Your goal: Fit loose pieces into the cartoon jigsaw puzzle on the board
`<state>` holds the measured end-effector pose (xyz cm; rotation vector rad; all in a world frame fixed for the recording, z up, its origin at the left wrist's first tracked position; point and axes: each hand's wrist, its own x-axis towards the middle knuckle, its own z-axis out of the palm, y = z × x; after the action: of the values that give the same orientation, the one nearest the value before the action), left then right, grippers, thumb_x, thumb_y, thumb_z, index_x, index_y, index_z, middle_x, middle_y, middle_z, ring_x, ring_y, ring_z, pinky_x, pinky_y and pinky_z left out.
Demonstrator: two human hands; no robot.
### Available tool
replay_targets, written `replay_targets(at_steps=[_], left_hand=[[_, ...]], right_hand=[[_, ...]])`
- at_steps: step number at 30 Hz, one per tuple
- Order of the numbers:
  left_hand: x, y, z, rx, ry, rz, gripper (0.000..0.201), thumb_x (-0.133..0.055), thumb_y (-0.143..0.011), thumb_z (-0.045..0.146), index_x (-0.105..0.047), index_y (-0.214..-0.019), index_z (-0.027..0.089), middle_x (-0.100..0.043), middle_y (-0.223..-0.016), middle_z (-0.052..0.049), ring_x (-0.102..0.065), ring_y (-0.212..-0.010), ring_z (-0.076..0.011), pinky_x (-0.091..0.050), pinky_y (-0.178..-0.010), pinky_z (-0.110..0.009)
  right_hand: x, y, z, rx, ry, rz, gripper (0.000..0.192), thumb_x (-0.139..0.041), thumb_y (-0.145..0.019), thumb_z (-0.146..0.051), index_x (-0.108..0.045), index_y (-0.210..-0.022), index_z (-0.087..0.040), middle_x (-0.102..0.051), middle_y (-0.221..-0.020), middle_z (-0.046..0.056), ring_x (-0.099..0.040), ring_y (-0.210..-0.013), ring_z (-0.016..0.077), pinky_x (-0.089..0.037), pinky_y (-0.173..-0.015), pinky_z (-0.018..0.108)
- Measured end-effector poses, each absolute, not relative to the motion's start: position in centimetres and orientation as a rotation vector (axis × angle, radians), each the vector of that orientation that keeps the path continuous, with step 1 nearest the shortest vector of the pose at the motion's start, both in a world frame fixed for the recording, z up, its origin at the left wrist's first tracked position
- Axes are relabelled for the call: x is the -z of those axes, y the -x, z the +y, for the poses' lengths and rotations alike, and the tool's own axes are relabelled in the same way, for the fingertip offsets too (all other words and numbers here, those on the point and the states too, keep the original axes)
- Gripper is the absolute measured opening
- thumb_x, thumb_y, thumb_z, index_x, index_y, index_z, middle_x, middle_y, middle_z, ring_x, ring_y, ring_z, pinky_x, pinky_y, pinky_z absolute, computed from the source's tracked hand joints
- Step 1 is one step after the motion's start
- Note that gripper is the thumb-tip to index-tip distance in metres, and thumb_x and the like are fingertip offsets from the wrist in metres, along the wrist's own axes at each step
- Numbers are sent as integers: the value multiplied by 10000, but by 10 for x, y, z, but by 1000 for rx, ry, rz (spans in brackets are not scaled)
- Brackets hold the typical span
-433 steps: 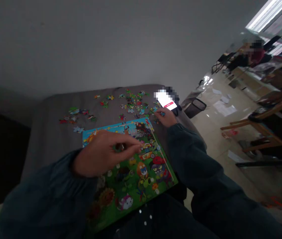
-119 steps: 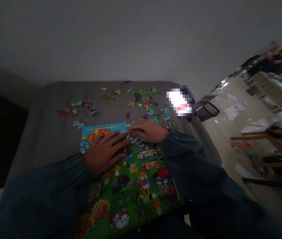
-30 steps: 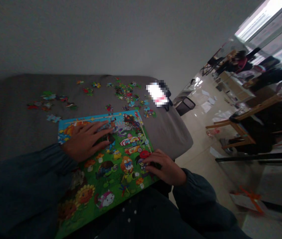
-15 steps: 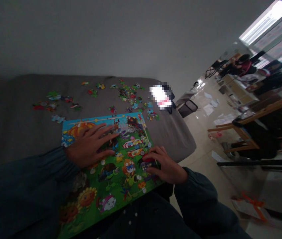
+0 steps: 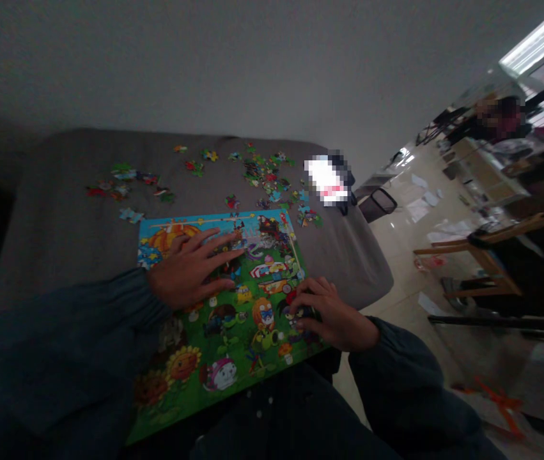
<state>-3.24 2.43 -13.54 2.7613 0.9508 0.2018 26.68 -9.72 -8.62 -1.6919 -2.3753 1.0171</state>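
Two hands are working over a colourful cartoon jigsaw puzzle [image 5: 233,300] that's lying partly on the lap and partly on a grey cushioned seat [image 5: 61,230], centre-low in the frame. Over on the upper left, a small group of loose puzzle pieces [image 5: 123,185] is sitting on the grey fabric, well apart from the board. Moving right, the left hand [image 5: 190,271] is lying flat on the upper part of the puzzle, fingers spread and relaxed, gripping nothing, just pinning the board. Above it, a bigger scatter of pieces [image 5: 266,176] is spreading toward a lit phone [image 5: 326,181] at the seat's far corner. Then the right hand [image 5: 329,313] is curling its fingertips down onto the puzzle's right edge, by a red-capped figure; whether it's pinching a piece there, I can't tell. My take: keeping that flat left palm steady matters, since the board is overhanging the lap, and pressing straight down with the right fingertips rather than sliding should be seating things cleanly. A wooden chair [image 5: 492,255] is standing on the floor at right.
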Motion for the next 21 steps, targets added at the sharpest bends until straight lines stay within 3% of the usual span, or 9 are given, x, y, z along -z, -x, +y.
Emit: replay_targets(at_steps=[21], left_hand=[[128,31,24,-123,-2727,961,525,-399,-943,586,-410,-1417,360,-263,-1585,14,-238,-1411,-371,-235,-1076,-600]], right_hand=[[93,-278,-88,-1074,1512,-2517,192,-628,-886,-191,-717,-1004,-313,-569,-1075,19,-435,-1043,218,-331,-918,406]])
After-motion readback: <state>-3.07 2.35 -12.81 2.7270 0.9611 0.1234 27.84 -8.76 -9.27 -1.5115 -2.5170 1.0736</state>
